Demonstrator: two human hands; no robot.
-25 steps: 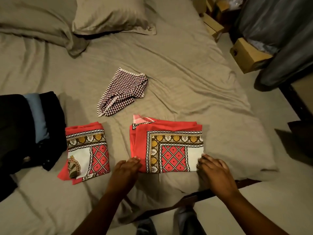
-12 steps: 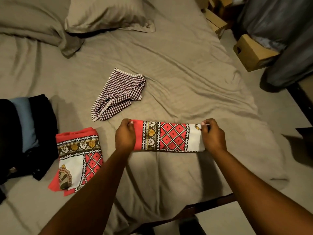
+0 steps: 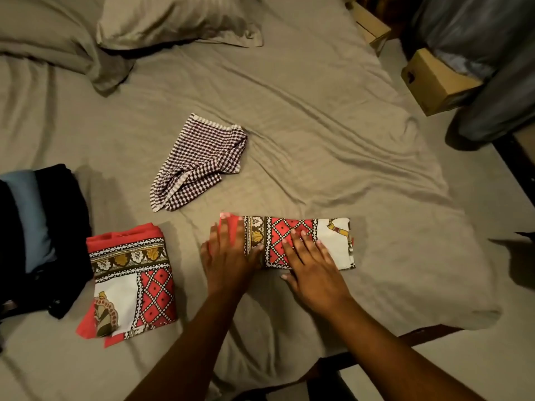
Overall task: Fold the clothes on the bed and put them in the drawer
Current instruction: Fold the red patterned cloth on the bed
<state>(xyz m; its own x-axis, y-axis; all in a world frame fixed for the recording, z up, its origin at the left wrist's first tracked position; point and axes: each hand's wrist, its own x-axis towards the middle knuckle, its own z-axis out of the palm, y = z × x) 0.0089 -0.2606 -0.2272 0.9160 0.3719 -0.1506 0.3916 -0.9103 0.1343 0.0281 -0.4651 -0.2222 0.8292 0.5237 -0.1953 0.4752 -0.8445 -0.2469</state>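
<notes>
Head view, left hand pressing flat, fingers straight, on the folded red cloth, right hand pressing flat beside it, checked cloth lying beyond on the bed.

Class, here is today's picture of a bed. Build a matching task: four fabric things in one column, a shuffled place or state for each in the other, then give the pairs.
Column A
1. checked cloth
2. long red cloth
3. square red cloth
4. pillow

Column B
a. at the far end of the bed
b. pressed flat under the left hand and right hand
c. crumpled mid-bed, untouched
d. folded, beside the dark pile

Pairs: 1-c, 2-b, 3-d, 4-a
</notes>
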